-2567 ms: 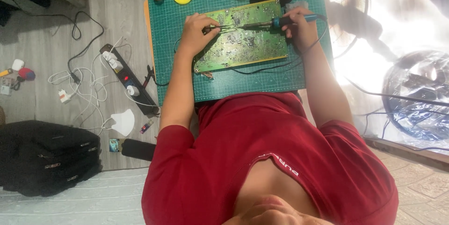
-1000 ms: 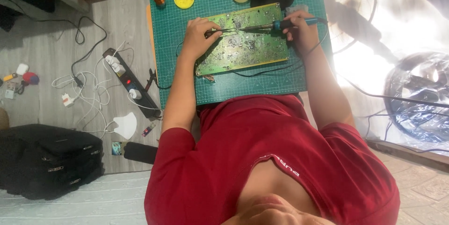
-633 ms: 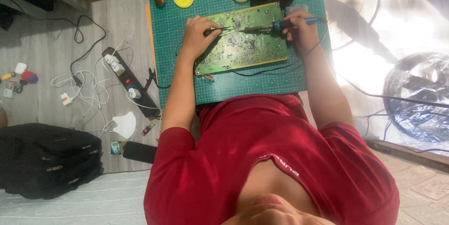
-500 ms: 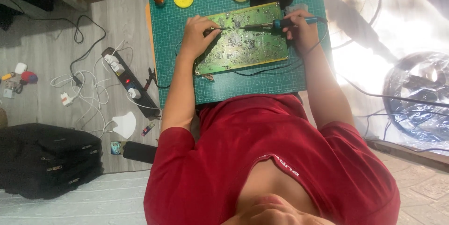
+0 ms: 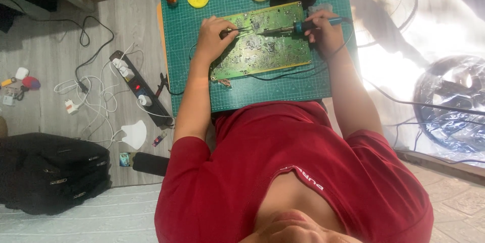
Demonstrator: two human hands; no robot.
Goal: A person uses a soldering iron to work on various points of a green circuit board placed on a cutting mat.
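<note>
Circuit board (image 5: pixel 262 41): green, slightly glossy, metal solder specks. Cutting mat (image 5: pixel 252 91): matt green, gridded. Soldering iron (image 5: pixel 298 27): blue plastic grip, metal shaft. Floor (image 5: pixel 126 36) at 9 o'clock: grey wood-look planks. Shirt (image 5: pixel 283 172): red cloth.

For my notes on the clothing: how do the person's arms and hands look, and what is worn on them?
Both arms are bare from the short sleeves of a dark red T-shirt downward. The left hand and the right hand wear no gloves. No watch, ring or bracelet can be seen on either wrist or hand, though fine detail is too small to be sure.
</note>
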